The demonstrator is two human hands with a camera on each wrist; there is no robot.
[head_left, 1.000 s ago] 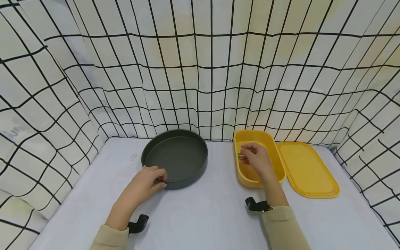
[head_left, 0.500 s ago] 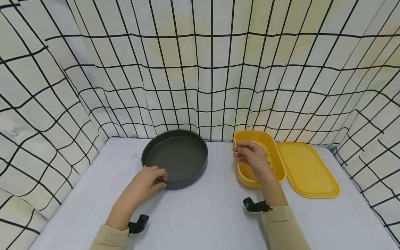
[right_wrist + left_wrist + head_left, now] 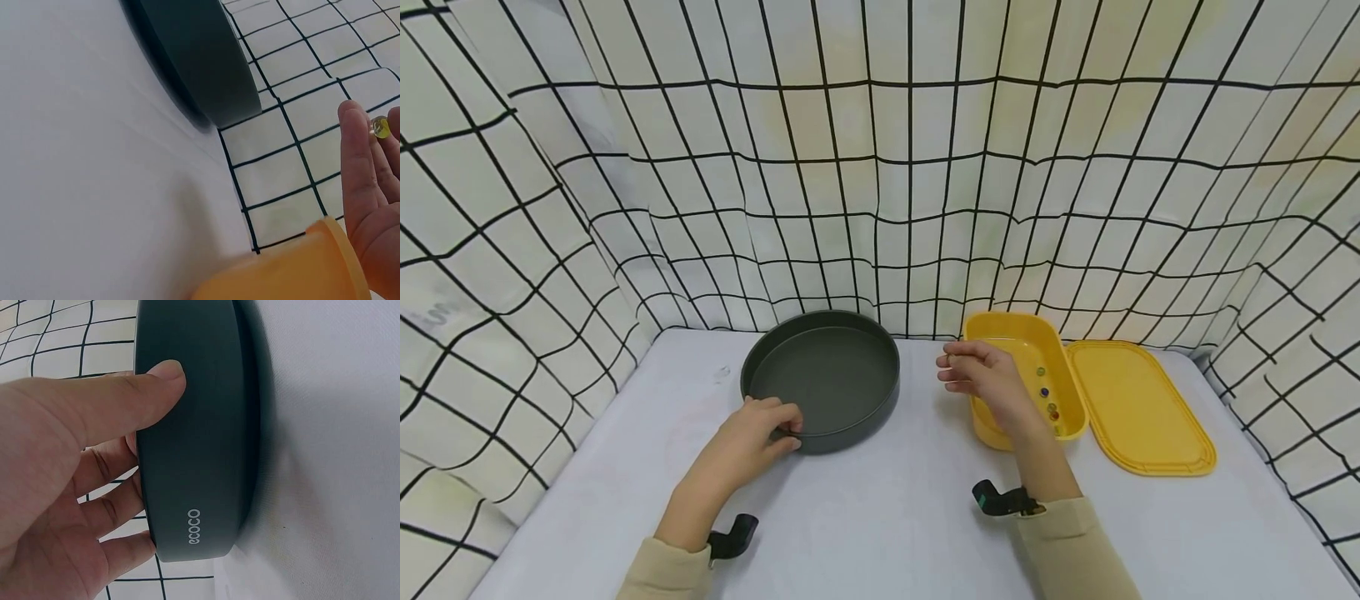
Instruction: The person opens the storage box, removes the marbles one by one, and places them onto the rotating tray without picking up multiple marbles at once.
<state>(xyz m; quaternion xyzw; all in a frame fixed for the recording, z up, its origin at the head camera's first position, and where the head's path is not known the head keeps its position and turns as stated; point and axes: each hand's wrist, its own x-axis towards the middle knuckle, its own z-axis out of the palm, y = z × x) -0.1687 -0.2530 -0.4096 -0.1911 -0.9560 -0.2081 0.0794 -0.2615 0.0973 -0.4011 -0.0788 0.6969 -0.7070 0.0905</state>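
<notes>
My left hand (image 3: pixel 747 446) grips the near-left rim of a round dark grey-green pan (image 3: pixel 831 375). In the left wrist view its thumb lies on the pan's outer wall (image 3: pixel 194 450), above the "ecoco" lettering, with the other fingers over the rim. Between the thumb and fingers of my right hand (image 3: pixel 992 387) is a clear marble (image 3: pixel 380 127) with a yellow-green swirl. That hand is raised over the left side of a yellow box (image 3: pixel 988 432), to the right of the pan. Several coloured marbles (image 3: pixel 1044 392) lie on the box floor.
A yellow lid (image 3: pixel 1138 408) lies flat on the white table (image 3: pixel 880 533), just right of the box. White walls with a black grid (image 3: pixel 910 192) enclose the table at the back and sides.
My right hand has moved left from inside the box to past its left edge, carrying the marble. Marbles it had covered now show in the box. The left hand has stayed on the pan.
</notes>
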